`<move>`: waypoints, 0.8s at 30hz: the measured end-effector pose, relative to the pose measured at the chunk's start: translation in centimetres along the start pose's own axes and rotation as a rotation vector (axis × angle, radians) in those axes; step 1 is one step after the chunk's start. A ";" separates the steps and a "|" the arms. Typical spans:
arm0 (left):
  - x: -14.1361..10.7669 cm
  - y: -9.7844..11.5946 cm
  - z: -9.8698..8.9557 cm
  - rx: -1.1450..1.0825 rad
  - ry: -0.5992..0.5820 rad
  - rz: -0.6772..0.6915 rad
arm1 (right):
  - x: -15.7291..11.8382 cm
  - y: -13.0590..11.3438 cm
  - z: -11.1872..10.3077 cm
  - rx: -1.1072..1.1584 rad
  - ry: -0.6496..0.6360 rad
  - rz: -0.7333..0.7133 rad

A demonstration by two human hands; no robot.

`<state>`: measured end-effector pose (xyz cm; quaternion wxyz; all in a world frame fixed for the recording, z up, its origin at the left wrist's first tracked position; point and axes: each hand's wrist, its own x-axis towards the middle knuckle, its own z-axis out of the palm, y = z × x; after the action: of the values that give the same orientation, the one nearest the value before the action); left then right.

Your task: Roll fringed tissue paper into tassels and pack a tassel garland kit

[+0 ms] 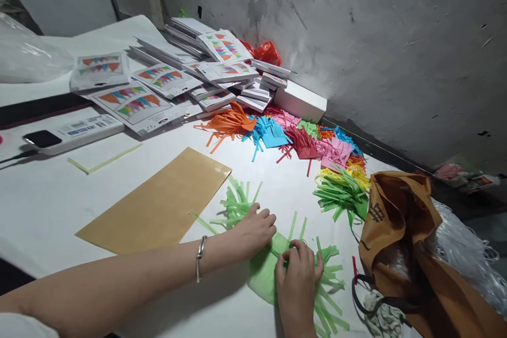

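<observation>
Wall (356, 37): grey, dark-specked, seen behind everything, top to R side.
Tabletop (39, 195): covered in white, run up agst the wall, and here it's all laid out.
Packs (132, 108): heaped at far L-centre, printed w/ multicoloured bunting; some stacked, some fanned out.
Brown bag (384, 227): slumped at R edge, dark strap looped out, clear plastic bunched beside it.
Brown sheet (158, 200): laid flat, slanted, L of the green tissue (263, 272).
Green tissue: spread under both hands, near centre of the tabletop, fringed strips fanned out at upper L & lower R.
Coloured tassels (303, 142): lined up in a loose row from packs to bag; orange, blue, red, pink, yellow, green all spotted.
Right hand (298, 282): placed on lower R part of tissue, fingers bent; grip part-open, thumb held apart from fingers, no firm hold seen.
Left hand (253, 232): reached across, palm down, laid on upper part of tissue nr the fringe; fingers a bit spaced & curved, thumb hidden, so a pinch can't be told.
White box (303, 100): set agst the wall, behind the tassels.
Yellowish strip (105, 162): bent in a V, left nr the brown sheet.
Silver bangle (200, 259): worn on L wrist.
</observation>
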<state>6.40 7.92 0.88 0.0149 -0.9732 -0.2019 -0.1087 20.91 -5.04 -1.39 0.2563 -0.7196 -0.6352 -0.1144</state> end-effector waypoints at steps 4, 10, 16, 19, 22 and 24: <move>-0.6 -0.4 -1.2 -0.029 0.046 0.204 | 0.0 -0.3 -0.3 0.092 -0.038 -0.078; -0.2 -0.3 -1.5 -0.024 0.089 0.254 | 0.7 -0.9 -0.7 0.139 -0.084 -0.155; -0.5 0.3 -2.1 -0.040 0.139 0.197 | 2.8 -0.6 -0.6 0.043 -0.053 -0.246; -1.8 0.9 -2.1 -0.091 0.135 0.284 | 4.5 0.7 -1.8 -0.001 0.031 -0.251; -2.9 1.3 -1.7 -0.147 0.091 0.196 | 6.4 3.3 -4.3 -0.097 0.171 -0.241; -3.2 1.4 -1.3 -0.165 0.065 0.120 | 7.4 6.1 -6.6 -0.173 0.275 -0.225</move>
<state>3.77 5.33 1.51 -0.0525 -0.9774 -0.1332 -0.1554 29.12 -2.46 6.48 0.2632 -0.6409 -0.6585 -0.2939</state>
